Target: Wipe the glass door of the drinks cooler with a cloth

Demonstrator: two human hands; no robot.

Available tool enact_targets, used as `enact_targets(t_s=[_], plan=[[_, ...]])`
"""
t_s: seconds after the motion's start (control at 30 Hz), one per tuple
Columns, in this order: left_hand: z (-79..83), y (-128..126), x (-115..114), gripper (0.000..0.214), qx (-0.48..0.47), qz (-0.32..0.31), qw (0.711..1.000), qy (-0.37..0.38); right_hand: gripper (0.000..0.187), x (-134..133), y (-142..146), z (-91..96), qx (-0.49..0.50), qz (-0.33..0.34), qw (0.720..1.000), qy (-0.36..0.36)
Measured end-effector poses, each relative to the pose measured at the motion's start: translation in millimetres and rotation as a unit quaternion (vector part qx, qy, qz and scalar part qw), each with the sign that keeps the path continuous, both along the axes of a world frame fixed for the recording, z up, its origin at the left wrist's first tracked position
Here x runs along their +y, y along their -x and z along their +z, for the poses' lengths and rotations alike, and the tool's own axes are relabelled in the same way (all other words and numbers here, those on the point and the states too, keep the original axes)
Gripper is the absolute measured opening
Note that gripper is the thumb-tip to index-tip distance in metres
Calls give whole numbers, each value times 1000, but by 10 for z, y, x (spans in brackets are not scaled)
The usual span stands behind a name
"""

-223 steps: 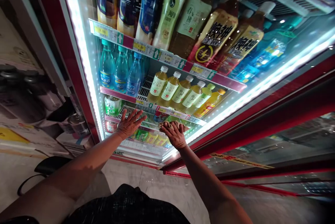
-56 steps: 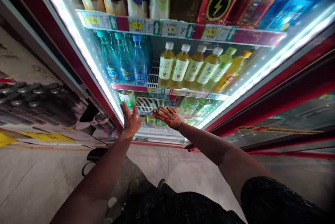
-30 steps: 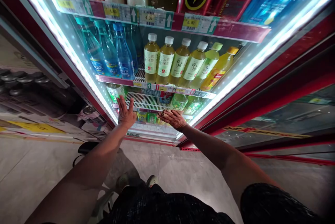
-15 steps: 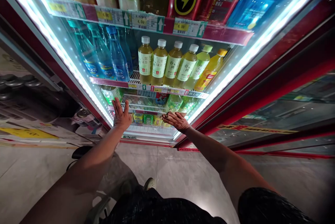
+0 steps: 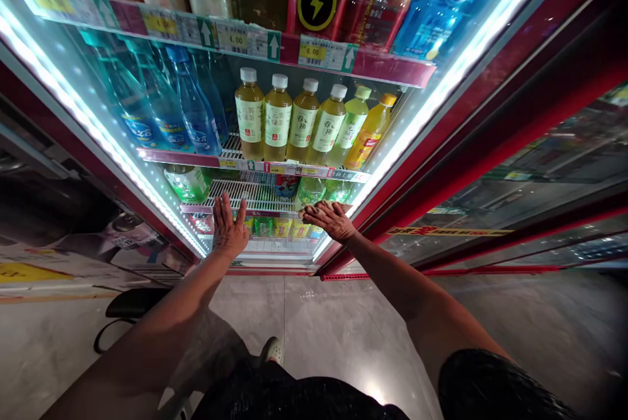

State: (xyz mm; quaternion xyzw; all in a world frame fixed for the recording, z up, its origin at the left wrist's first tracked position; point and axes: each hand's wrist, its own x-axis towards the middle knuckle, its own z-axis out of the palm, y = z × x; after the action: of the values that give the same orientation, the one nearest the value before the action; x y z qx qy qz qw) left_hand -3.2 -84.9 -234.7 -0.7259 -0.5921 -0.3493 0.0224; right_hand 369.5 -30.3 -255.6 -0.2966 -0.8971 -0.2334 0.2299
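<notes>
Both my hands reach forward in front of a lit drinks cooler and hold nothing. My left hand (image 5: 229,228) is open, its fingers up and spread before the lower wire shelf (image 5: 245,192). Just left of and beyond it lies a bottle with a green label (image 5: 187,182). My right hand (image 5: 330,219) is open too, fingers stretched to the left, in front of green bottles (image 5: 312,190). Behind both hands, small yellow and green packs (image 5: 282,227) stand on a lower level, partly hidden. Above, a row of tea bottles (image 5: 277,116) stands upright.
Blue bottles (image 5: 197,109) fill the middle shelf's left side, and an orange drink bottle (image 5: 371,132) its right end. Large bottles crowd the upper shelf behind a price rail (image 5: 240,40). A red cooler frame (image 5: 441,165) runs along the right. A black object (image 5: 135,302) lies on the floor.
The view has shifted, so the shelves sit further left in the picture. My left hand now lies right of the green-labelled bottle instead of overlapping it. Both hands stay open.
</notes>
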Motion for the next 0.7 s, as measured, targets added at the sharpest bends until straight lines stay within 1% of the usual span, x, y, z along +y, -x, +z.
enact_targets(t_s=[0.1,0.13,0.2,0.3,0.37,0.43,0.5,0.6,0.63,0.7], plan=[[77,-251,66,81,14,-29,999,-12,59,42,-124,122,30,-49,998,2],[102,-324,96,80,21,-35,999,-11,57,47,-144,126,41,-64,997,-3],[131,-438,150,80,33,-40,999,-8,54,28,-153,63,58,-83,995,-21],[123,-519,183,82,44,-35,998,-13,53,-51,-143,-115,65,-96,992,-46],[112,-539,175,84,51,-33,998,-21,55,-94,-175,-179,59,-94,993,-45],[123,-569,160,85,50,-33,998,-29,56,-99,-257,-153,63,-94,993,-31],[160,-627,155,85,46,-40,998,-31,55,-65,-374,-66,85,-105,991,-21],[213,-741,185,84,57,-53,996,-33,51,-1,-542,14,134,-137,981,-32],[219,-772,200,84,66,-54,996,-39,49,5,-579,-3,149,-148,977,-38],[209,-806,226,87,84,-51,994,-56,43,-19,-616,-102,173,-179,968,-44]])
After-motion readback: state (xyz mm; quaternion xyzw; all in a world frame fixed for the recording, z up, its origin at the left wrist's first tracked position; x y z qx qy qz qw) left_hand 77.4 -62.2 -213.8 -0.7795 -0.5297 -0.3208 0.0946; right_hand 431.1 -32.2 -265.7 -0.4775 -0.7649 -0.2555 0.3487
